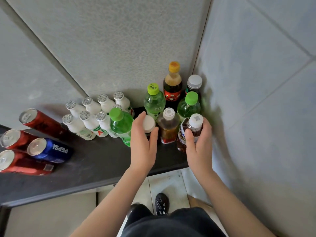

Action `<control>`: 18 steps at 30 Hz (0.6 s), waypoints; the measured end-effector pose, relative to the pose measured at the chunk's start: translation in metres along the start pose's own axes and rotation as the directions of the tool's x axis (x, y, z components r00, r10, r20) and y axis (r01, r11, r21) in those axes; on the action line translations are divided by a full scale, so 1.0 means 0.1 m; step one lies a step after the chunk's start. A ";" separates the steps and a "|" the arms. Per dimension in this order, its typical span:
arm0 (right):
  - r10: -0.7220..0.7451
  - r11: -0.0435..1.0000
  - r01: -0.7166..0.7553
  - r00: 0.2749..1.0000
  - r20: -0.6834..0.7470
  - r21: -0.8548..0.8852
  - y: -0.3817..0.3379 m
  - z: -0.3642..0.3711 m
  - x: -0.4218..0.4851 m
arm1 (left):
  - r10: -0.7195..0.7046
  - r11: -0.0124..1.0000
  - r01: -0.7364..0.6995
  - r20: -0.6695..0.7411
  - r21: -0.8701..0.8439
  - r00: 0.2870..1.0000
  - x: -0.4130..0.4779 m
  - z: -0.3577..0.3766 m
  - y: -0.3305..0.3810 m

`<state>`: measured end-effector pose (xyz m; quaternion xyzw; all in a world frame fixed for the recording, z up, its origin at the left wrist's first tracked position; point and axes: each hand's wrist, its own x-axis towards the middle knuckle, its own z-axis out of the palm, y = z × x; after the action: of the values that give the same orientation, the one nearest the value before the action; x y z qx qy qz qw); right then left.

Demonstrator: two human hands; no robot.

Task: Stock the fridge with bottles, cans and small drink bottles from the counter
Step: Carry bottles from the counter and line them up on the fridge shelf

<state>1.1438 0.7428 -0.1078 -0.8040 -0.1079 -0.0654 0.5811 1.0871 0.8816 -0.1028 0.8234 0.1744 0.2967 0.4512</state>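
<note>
A dark counter carries the drinks. My right hand grips a white-capped brown drink bottle near the right wall. My left hand curls around another white-capped bottle, whose body is mostly hidden behind the hand. Between them stands a third white-capped tea bottle. Three green bottles and two dark bottles stand around them. Several small white drink bottles cluster to the left. Red cans and a blue can stand at far left.
A grey wall runs behind the counter, and a tiled wall closes the right side, forming a corner. The counter's front edge lies just below my wrists. Below it are pale floor tiles and my dark shoe.
</note>
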 end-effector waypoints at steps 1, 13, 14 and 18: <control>-0.012 1.000 0.012 1.000 -0.018 -0.018 0.00 0.00 -0.02 | 0.047 0.999 -0.047 0.000 0.010 0.999 -0.04 -0.02 -0.02; -0.129 0.992 0.126 0.954 0.271 0.030 -0.32 0.18 -0.58 | -0.021 0.970 -0.037 -0.235 -0.238 0.972 -0.74 -1.01 0.12; -0.140 0.990 0.133 0.928 0.345 0.043 -0.38 0.24 -0.65 | -0.077 0.970 0.011 -0.265 -0.241 0.961 -0.83 -1.12 0.12; -0.173 0.985 0.125 0.798 0.577 0.121 -0.66 0.53 -1.01 | -0.192 0.981 0.167 -0.404 -0.098 0.894 -1.37 -1.61 0.08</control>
<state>1.0285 0.8033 -0.0875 -0.7510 -0.3468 0.1442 0.5431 0.8788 0.9045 -0.0747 0.7088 0.3317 0.4256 0.4544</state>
